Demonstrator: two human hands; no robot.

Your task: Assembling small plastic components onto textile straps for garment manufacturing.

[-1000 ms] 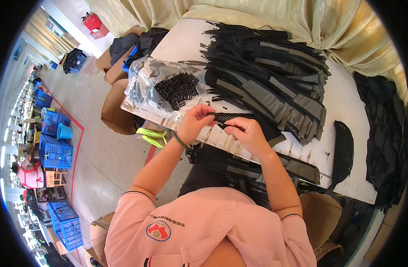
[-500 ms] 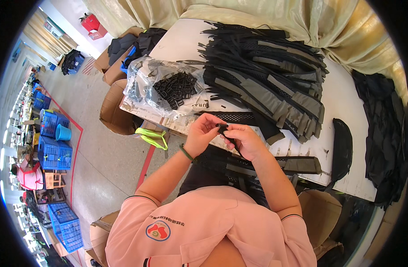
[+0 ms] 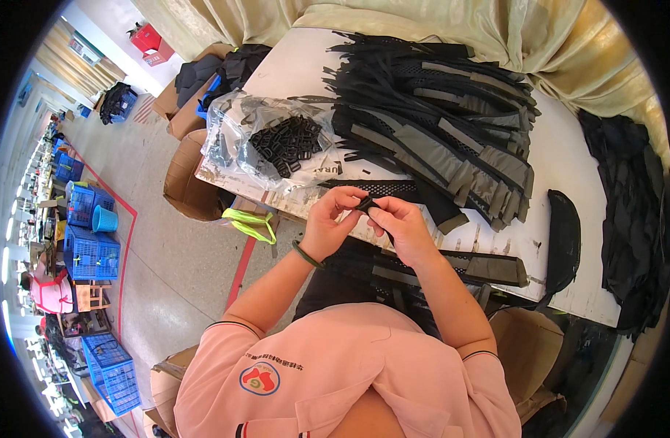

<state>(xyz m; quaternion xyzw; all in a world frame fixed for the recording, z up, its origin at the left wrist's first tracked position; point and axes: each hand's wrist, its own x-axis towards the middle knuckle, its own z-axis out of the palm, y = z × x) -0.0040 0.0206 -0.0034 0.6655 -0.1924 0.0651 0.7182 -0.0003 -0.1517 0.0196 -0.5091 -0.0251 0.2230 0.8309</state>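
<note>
Between my two hands, at the near edge of the table, is a small black plastic buckle [image 3: 365, 204] with a black strap at it. My left hand [image 3: 332, 221] pinches the buckle from the left with thumb and forefinger. From the right, my right hand [image 3: 404, 226] is closed on the strap close to the buckle; its fingers hide most of the strap. Just beyond my hands lies a black mesh strip [image 3: 378, 190]. A clear plastic bag [image 3: 229, 131] with a heap of black buckles [image 3: 287, 146] is at the left of the tabletop.
Black-and-grey strap pieces [image 3: 437, 131] are piled over the white table [image 3: 561, 160]. A black curved pouch [image 3: 561, 241] and a dark fabric heap [image 3: 630, 219] lie to the right. A cardboard box [image 3: 192, 182] and a neon-yellow strap [image 3: 251, 225] are at the left edge.
My fingers have shifted on the buckle, and it is turned differently. The strap end that hung below my right hand is now mostly hidden.
</note>
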